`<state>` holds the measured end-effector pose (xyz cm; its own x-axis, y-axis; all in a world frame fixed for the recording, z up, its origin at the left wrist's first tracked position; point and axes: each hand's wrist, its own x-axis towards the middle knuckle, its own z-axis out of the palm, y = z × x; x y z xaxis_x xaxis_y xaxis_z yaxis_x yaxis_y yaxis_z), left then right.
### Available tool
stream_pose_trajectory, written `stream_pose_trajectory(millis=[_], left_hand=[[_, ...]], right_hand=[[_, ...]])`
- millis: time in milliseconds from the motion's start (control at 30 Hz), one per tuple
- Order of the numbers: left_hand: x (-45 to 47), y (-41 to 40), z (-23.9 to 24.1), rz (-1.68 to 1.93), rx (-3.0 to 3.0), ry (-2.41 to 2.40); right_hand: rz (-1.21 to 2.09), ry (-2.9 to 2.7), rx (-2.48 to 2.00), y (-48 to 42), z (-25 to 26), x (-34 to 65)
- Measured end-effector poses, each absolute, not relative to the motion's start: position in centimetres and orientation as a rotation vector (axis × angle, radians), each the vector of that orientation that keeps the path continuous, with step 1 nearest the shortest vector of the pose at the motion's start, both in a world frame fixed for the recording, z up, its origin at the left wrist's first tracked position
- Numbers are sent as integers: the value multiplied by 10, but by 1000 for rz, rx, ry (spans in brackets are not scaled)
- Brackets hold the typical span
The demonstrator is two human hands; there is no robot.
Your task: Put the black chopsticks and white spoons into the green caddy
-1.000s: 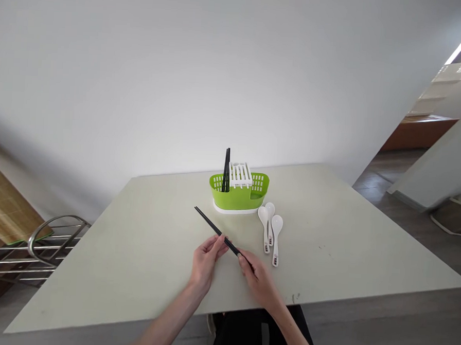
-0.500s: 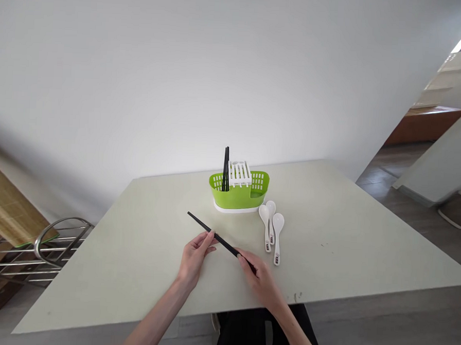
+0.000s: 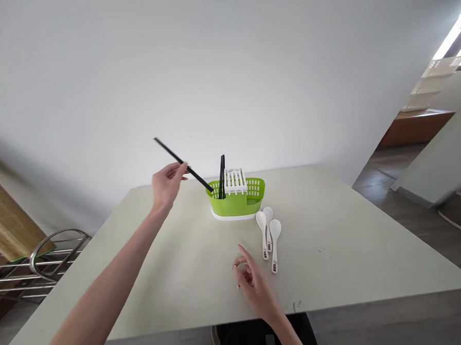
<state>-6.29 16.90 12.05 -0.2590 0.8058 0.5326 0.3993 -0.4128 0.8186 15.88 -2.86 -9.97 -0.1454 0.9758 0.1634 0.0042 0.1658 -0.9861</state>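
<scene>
Black chopsticks [image 3: 169, 151] are pinched in my left hand [image 3: 167, 183], slanting down to the right; they lie so close together that I cannot tell how many there are. Their lower end is at the left rim of a green slotted cutlery basket [image 3: 232, 206]. More black chopsticks [image 3: 221, 174] stand upright in the basket's left compartment, beside a white slatted insert [image 3: 235, 180]. My right hand [image 3: 253, 276] hovers over the near part of the table with fingers apart and holds nothing. Just right of it lie three white spoons [image 3: 275, 242], bowls toward the basket.
The pale table [image 3: 327, 239] stands against a white wall [image 3: 235, 80]. On the left are a metal rack [image 3: 56, 256] and a bamboo-patterned board [image 3: 7, 217]. The table's front edge is close to my lap.
My left hand has carried the chopsticks up and forward to the basket's left side, turning them. My right hand has let go of them and stayed near the table's front.
</scene>
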Motion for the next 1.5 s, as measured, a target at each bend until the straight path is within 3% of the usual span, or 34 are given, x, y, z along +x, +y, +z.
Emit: stream_pose_trajectory(millis=[333, 767, 900, 1100, 1233, 1367, 1500], left_hand=[[-36, 245, 63, 958, 2103, 1831], [-49, 262, 43, 1076, 2117, 1834], [-73, 243, 22, 1233, 1973, 1900], [-129, 170, -25, 1141, 1990, 2009], [-174, 107, -52, 860, 2331, 2084], [-208, 60, -67, 746, 2271, 2216], [-215, 36, -73, 790, 2201, 2303]], right_hand=[[1173, -1401, -1032, -26, -99, 157], [1210, -1427, -1041, -25, -102, 158], [1194, -1424, -1046, -25, -102, 157], [1206, -1477, -1046, -31, -79, 175], [926, -1530, -1242, -19, -55, 220], [565, -1497, -1533, 20, -49, 267], [508, -1533, -1788, 57, -61, 290]])
